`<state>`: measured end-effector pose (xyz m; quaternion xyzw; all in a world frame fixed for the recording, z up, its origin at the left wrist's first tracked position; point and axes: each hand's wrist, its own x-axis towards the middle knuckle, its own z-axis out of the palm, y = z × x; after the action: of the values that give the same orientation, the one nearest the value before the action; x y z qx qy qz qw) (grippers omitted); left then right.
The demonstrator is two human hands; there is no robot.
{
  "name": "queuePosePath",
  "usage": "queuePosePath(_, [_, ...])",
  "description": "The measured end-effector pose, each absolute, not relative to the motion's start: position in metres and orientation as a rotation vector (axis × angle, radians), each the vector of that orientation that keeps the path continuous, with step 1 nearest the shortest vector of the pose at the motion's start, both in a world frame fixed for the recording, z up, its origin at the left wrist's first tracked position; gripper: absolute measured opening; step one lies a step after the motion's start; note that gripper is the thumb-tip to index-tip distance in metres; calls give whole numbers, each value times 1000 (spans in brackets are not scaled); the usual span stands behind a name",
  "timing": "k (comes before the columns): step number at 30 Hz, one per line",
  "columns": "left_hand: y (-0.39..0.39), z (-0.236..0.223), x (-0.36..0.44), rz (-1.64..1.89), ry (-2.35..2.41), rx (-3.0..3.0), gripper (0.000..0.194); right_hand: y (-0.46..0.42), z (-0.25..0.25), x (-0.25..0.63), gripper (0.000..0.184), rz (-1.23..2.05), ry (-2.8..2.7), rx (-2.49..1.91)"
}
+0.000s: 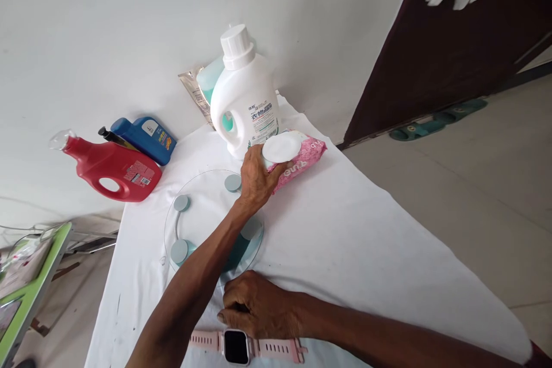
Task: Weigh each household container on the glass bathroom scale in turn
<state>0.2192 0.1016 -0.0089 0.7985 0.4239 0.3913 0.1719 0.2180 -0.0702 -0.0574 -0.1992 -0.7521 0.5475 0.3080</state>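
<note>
My left hand (257,178) is closed on the near end of a pink pack of wet wipes (304,160) with a white oval lid. The pack lies at the foot of a large white detergent jug (248,92). Beneath my left forearm is a round glass scale (202,213) with grey-green round pads. My right hand (254,305) rests at the scale's near edge, its fingers curled in a loose fist with nothing visible in them. Just below that hand lies a smartwatch (236,347) with a pink strap, spread out flat.
On the left of the white-covered table (345,236) lean a red jug (116,169) and a blue bottle (150,135), a dark-capped one between them. A silver pouch (194,92) and a teal container (209,77) stand behind the white jug. Green slippers (437,121) lie on the floor.
</note>
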Motion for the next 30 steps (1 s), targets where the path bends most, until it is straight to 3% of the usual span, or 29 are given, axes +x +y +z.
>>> queuePosePath(6, [61, 49, 183, 1216, 1182, 2212, 51, -72, -54, 218, 45, 1459, -1982, -564])
queuePosePath(11, [25, 78, 105, 1215, 1477, 2194, 48, -73, -50, 219, 44, 1458, -2033, -596])
queuePosePath(15, [5, 62, 51, 1176, 1750, 2085, 49, -74, -50, 218, 45, 1463, -2024, -612])
queuePosePath(21, [-7, 18, 23, 1115, 1799, 2081, 54, -75, -53, 216, 44, 1432, -2007, -602])
queuePosePath(27, [-13, 22, 7, 1074, 1641, 2159, 80, -76, -55, 215, 42, 1446, -2039, -622])
queuePosePath(30, [-22, 20, -15, 1342, 1669, 1941, 66, -76, -56, 215, 41, 1443, -2030, -632])
